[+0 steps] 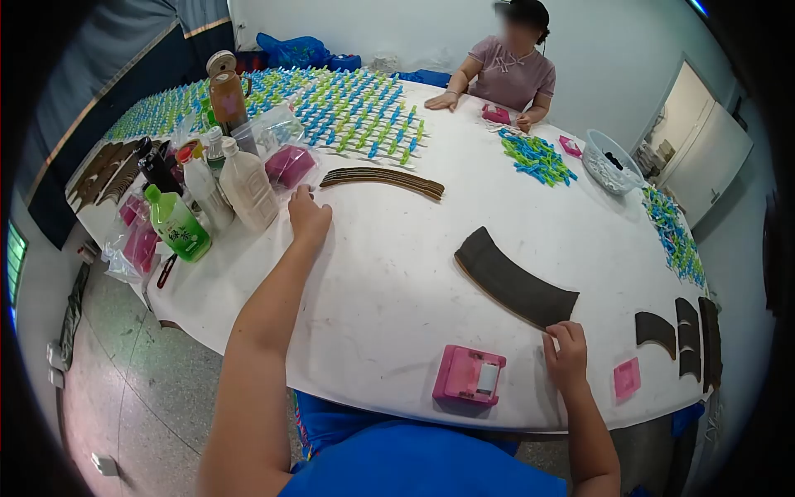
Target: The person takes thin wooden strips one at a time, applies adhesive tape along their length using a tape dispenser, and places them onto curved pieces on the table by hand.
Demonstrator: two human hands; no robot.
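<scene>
A wide curved dark grey piece with a brown edge (pixel 517 282) lies on the white table (pixel 373 273). My right hand (pixel 567 354) is closed at its lower right corner, thumb and fingers at the edge. My left hand (pixel 310 217) rests on the table to the left with its fingers stretched out, holding nothing I can see. Just beyond those fingers lies a clear bag with a magenta item (pixel 290 166). To their right is a stack of narrow curved dark strips (pixel 383 180). A pink device with a light panel (pixel 470 376) sits near the table's front edge.
Bottles (pixel 248 186) and a tumbler (pixel 228 99) crowd the left side. Rows of blue and green clips (pixel 364 116) spread behind. Across the table sits a person (pixel 513 70) near a clip pile (pixel 537 157) and basket (pixel 611 164). More dark pieces (pixel 656 331) lie right.
</scene>
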